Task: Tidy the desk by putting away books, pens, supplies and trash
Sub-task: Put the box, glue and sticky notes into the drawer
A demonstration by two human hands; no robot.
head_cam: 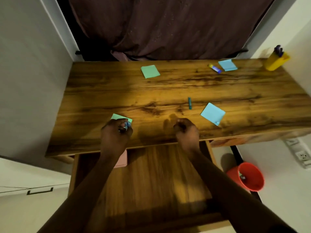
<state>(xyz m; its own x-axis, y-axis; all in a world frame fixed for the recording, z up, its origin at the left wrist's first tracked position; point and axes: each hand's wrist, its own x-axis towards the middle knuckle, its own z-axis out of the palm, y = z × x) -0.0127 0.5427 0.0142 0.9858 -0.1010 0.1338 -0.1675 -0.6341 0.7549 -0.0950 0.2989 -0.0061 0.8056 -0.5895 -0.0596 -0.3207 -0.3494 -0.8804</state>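
On the wooden desk [168,88] lie a green sticky pad [150,71] at the back, a blue pad [227,64] at the back right beside a glue stick [214,68], and another blue pad [213,113] near the front right. A small teal pen cap [189,103] lies mid-desk. My left hand [116,131] is closed around small blue items and rests on a green pad [117,117] at the front left. At the front centre, my right hand [186,130] is a fist; whether it holds anything is hidden.
A yellow pen holder [276,62] with pens stands at the back right corner. The desk drawer [151,175] is pulled out below my arms, with a pink item [122,159] inside. A red bin [249,176] sits on the floor at right. A white cabinet [25,182] is at left.
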